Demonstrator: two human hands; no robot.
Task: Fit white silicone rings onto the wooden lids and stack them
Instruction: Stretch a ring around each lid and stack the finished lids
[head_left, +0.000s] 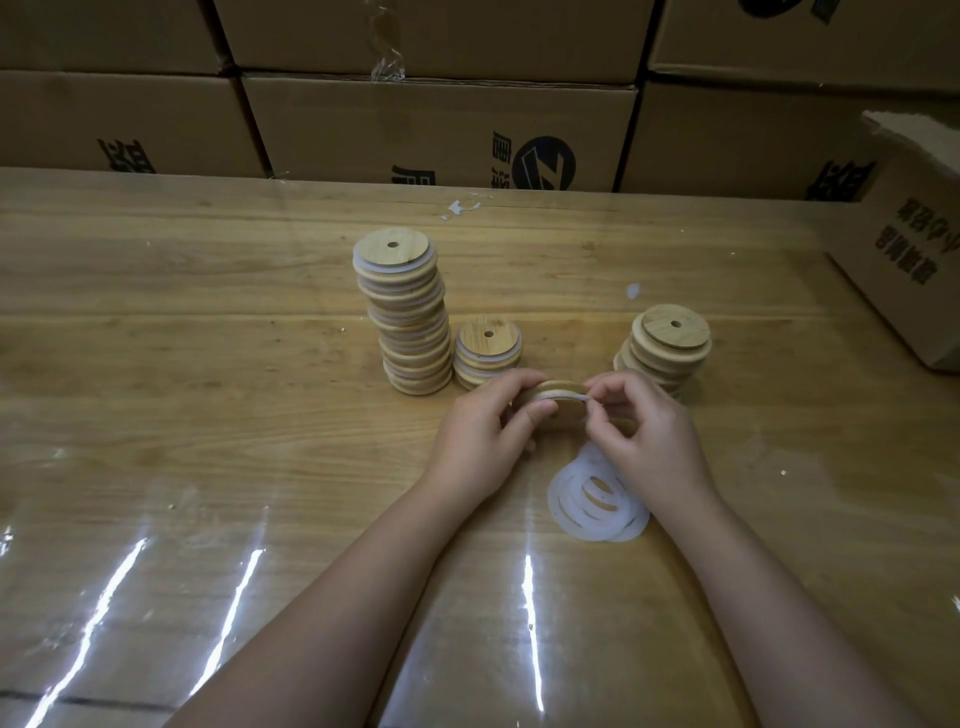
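- Currently a wooden lid (556, 388) is gripped by the left hand (483, 431) beside the short stack (488, 348).
- Its silicone ring (569, 397) is pinched by the right hand (644, 421).
- Pulled unevenly, it could be popped off.

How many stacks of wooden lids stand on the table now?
3. The tall stack is at left, the short stack beside it, the third stack at right, partly behind the right hand. The left hand and right hand hold one loose lid.
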